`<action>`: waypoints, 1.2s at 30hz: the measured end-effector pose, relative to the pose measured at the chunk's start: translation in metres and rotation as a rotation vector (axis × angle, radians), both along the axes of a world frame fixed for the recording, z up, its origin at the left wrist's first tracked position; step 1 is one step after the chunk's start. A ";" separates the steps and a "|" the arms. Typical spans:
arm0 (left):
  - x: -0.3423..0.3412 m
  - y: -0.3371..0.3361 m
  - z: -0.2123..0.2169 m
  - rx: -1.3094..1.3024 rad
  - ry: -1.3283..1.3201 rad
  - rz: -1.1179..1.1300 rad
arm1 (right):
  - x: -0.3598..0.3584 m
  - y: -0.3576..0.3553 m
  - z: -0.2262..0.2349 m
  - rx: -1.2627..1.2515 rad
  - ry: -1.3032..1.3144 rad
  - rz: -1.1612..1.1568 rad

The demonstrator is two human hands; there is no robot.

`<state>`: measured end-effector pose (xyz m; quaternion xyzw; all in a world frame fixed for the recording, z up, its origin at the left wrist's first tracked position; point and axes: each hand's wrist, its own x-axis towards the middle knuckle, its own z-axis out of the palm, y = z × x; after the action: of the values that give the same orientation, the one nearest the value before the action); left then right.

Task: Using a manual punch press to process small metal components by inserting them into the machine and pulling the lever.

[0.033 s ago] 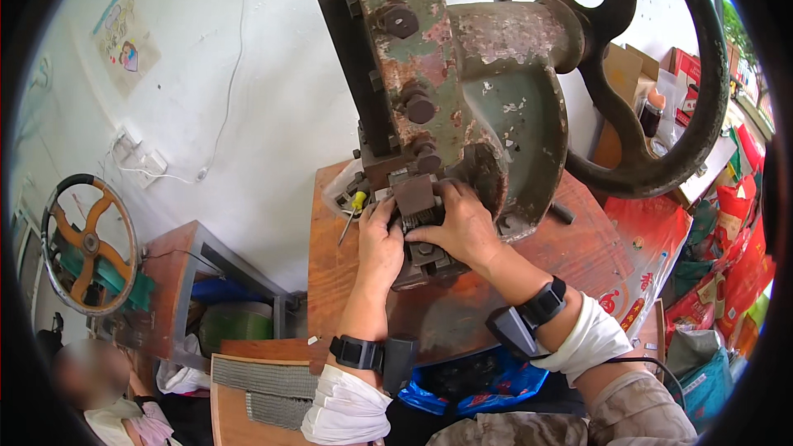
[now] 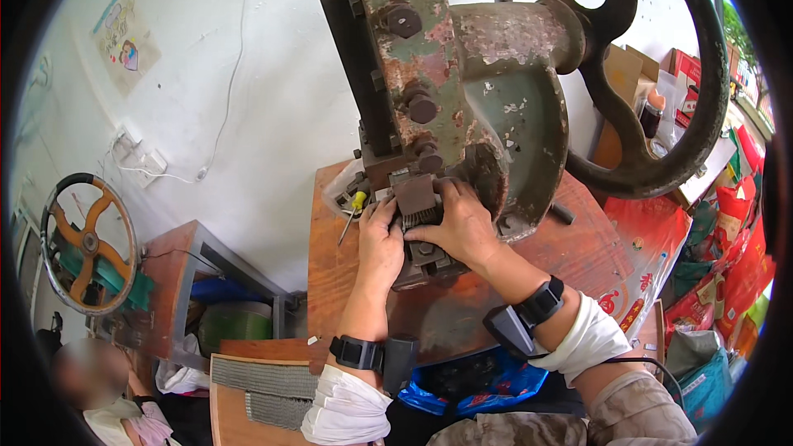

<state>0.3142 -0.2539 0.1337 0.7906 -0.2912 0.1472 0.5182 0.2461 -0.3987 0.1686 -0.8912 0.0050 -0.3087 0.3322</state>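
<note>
- Metal comb (image 2: 421, 218), its row of thin teeth running roughly left to right, lay between the two hands, directly under the front edge of the press's rusty block (image 2: 415, 195).
- The right hand (image 2: 467, 227) seemed nearer: its thumb reached across just in front of the teeth, its forefinger apart from the thumb, beside the block.
- The left hand (image 2: 382, 248) had its fingers bunched close at the comb's left; whether either hand pinched the comb, I could not tell.
- The block and the press (image 2: 421, 58) closed off the way above and behind.
- A yellow-handled screwdriver (image 2: 358, 201) lay left of the left hand, on the wooden table (image 2: 462, 318).
</note>
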 end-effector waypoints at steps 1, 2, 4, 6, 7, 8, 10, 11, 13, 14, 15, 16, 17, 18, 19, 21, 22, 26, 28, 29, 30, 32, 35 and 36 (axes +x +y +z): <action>0.001 -0.001 0.000 0.020 -0.027 -0.033 | -0.001 -0.001 0.002 -0.005 0.000 -0.004; 0.003 0.000 0.000 0.044 -0.053 -0.062 | 0.000 -0.001 0.002 -0.003 0.013 -0.024; -0.002 -0.002 -0.001 0.000 -0.013 -0.020 | -0.001 -0.003 0.003 -0.001 0.024 -0.045; -0.002 0.000 -0.001 -0.042 0.025 0.025 | -0.005 -0.011 0.000 0.062 -0.017 0.113; 0.000 0.002 -0.001 0.057 -0.038 0.014 | -0.005 -0.013 -0.002 0.062 -0.019 0.116; 0.000 0.001 -0.001 0.154 -0.101 -0.002 | -0.005 -0.017 -0.005 0.052 0.019 0.130; -0.005 -0.005 -0.003 0.209 -0.160 0.088 | -0.005 -0.019 -0.005 0.040 0.056 0.143; -0.008 -0.007 -0.002 0.265 -0.217 0.180 | -0.005 -0.019 -0.003 0.061 0.057 0.147; -0.010 -0.008 0.001 0.122 -0.132 0.142 | -0.005 -0.014 0.001 0.084 0.059 0.152; -0.012 -0.008 0.003 -0.022 -0.047 0.102 | -0.008 -0.010 0.002 0.048 0.037 0.114; -0.013 -0.008 0.005 -0.022 -0.047 0.102 | -0.009 -0.006 0.004 0.012 0.015 0.075; -0.013 -0.007 0.007 -0.019 -0.069 0.081 | -0.007 -0.003 0.003 0.012 0.015 0.074; -0.012 -0.005 0.007 -0.019 -0.091 0.060 | -0.002 0.000 0.000 0.031 0.034 0.056; -0.011 -0.005 0.006 -0.021 -0.091 0.060 | 0.001 0.001 -0.002 0.049 0.053 0.037; -0.009 -0.005 0.004 0.064 -0.188 0.079 | 0.000 0.001 -0.003 0.046 0.053 0.037; -0.009 -0.006 0.004 0.145 -0.284 0.096 | -0.003 -0.002 -0.006 0.050 0.012 0.037; -0.011 -0.007 0.004 0.048 -0.139 0.083 | -0.005 -0.003 -0.006 0.046 0.012 0.036; -0.010 -0.004 0.000 -0.050 0.071 0.028 | -0.022 -0.011 0.002 0.073 -0.036 0.121; -0.014 -0.006 0.002 0.035 0.077 0.095 | -0.041 -0.022 0.014 0.102 -0.071 0.190; -0.016 -0.005 0.004 0.121 0.078 0.165 | -0.053 -0.030 0.026 0.144 -0.089 0.235; -0.014 -0.003 0.003 0.122 0.084 0.170 | -0.062 -0.039 0.033 0.131 -0.130 0.218; -0.012 0.001 0.006 0.143 0.196 0.088 | -0.080 -0.053 0.054 0.147 -0.123 0.184; -0.017 0.005 0.013 0.180 0.209 0.119 | -0.100 -0.069 0.072 0.122 -0.214 0.197; -0.021 0.006 0.018 0.178 0.212 0.119 | -0.111 -0.075 0.084 -0.004 -0.347 0.178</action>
<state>0.2931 -0.2481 0.1515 0.8603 -0.1992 0.0669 0.4645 0.1347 -0.4739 0.2527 -0.8223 -0.1316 -0.4272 0.3523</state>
